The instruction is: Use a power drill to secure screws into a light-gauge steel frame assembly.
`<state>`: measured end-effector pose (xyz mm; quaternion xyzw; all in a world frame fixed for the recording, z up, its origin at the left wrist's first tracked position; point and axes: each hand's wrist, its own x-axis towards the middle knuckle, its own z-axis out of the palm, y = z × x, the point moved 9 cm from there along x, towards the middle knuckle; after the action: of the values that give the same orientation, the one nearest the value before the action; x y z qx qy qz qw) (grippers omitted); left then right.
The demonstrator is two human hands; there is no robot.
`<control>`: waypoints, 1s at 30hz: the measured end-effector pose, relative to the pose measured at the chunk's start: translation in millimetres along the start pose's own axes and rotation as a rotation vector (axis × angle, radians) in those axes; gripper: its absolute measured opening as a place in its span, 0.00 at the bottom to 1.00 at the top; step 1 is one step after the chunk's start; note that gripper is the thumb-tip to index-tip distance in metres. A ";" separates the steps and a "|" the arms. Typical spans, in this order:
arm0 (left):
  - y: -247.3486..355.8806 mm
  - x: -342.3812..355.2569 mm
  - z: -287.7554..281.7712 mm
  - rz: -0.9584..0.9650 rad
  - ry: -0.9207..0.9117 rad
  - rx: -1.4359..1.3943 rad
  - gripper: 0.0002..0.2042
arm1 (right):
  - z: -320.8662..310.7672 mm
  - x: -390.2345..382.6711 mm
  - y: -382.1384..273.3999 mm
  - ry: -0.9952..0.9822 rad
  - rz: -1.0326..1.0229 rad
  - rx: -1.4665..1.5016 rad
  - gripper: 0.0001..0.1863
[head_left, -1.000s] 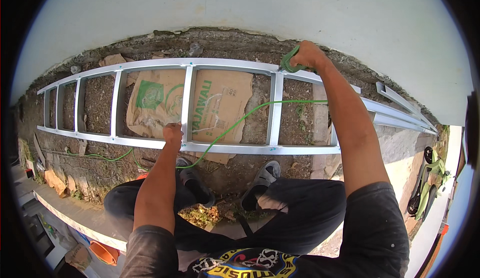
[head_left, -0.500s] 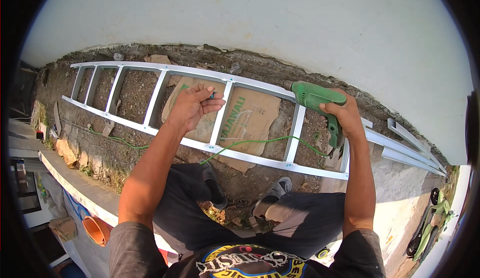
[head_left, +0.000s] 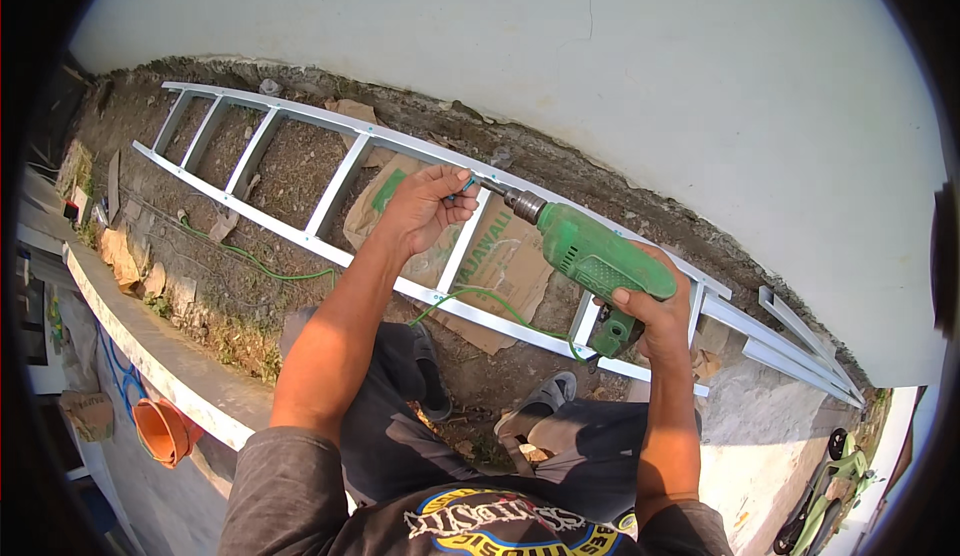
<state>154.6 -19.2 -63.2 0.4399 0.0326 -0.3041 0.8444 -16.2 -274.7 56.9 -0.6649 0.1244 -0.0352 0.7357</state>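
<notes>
My right hand (head_left: 660,306) grips a green power drill (head_left: 600,256) by its handle, its chuck and bit pointing left. The fingers of my left hand (head_left: 430,211) pinch a small blue-headed screw (head_left: 465,187), right at the tip of the bit. Both hands are above a silver metal ladder-shaped frame (head_left: 342,186), which lies on the ground with several rungs between two long rails. Small blue screw heads dot its rails. From the drill handle a green cord (head_left: 480,290) runs left across the near rail.
Flattened cardboard (head_left: 500,266) lies under the frame. A pale wall (head_left: 650,76) rises behind it. Loose metal channels (head_left: 790,356) lie at the right, near a green wheeled object (head_left: 840,496). An orange bucket (head_left: 165,431) sits at lower left beyond a low ledge (head_left: 160,356).
My right hand has brought the drill left and tilted it, so its bit now meets the screw in my left hand. My left hand has shifted slightly right in view.
</notes>
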 end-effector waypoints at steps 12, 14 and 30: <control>8.1 -6.1 0.5 -0.032 -0.055 0.096 0.07 | 7.6 4.0 2.3 0.013 0.029 -0.076 0.33; 13.1 -5.4 3.2 -0.045 -0.108 0.134 0.09 | 6.1 6.9 -0.5 -0.025 0.021 -0.083 0.33; 63.2 0.4 -92.3 -0.066 0.282 0.600 0.21 | 21.4 45.9 -8.2 0.030 0.036 -0.172 0.28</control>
<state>208.8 78.1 -74.0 0.7055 0.0722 -0.2635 0.6539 34.1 -264.8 60.6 -0.7226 0.1502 -0.0211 0.6744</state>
